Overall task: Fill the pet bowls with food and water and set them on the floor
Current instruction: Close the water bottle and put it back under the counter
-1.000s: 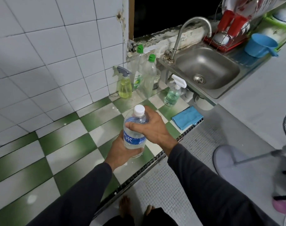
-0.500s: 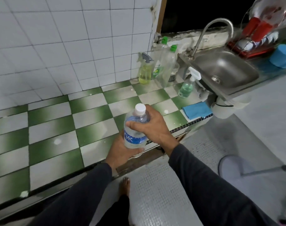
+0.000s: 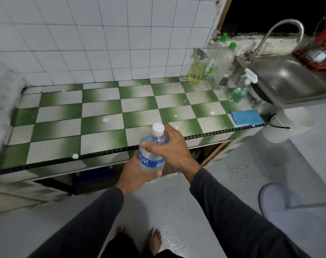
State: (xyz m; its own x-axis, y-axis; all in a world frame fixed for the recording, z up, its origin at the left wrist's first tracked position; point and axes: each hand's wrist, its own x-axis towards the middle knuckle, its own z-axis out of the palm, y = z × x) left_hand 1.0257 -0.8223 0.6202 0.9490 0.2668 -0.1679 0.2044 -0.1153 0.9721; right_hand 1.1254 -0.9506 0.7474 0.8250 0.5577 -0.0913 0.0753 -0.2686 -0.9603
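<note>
Across the upper half, from 9 o'clock to 3 o'clock: green-and-white checkered counter [image 3: 102, 116], backed by white wall tiles [image 3: 84, 34]. At 2 o'clock, set into the counter's right end: steel sink [image 3: 288, 81] under a curved faucet [image 3: 281, 32]. Along the bottom, grey mosaic floor [image 3: 177, 202] with 2 bare feet at 6 o'clock. At 1 o'clock, grouped against the wall: 2 clear bottles with green caps [image 3: 224, 60], a yellow spray bottle [image 3: 195, 69] just beside them, and a green spray bottle [image 3: 239, 92] nearer the sink. Below these, at the counter's front edge: folded blue cloth [image 3: 246, 117].

Dead centre, just in front of the counter's edge and above the floor: capped water bottle [image 3: 152, 151], held upright, clear with a white cap and a blue label; white lettering there only partly readable, seemingly ending in "K". Left hand [image 3: 134, 174] gripping the bottle's lower body from beneath, fingers wrapped around it. Right hand [image 3: 169, 148] clasping the upper body just under the neck, thumb across the front. Dark long sleeves on both arms.
</note>
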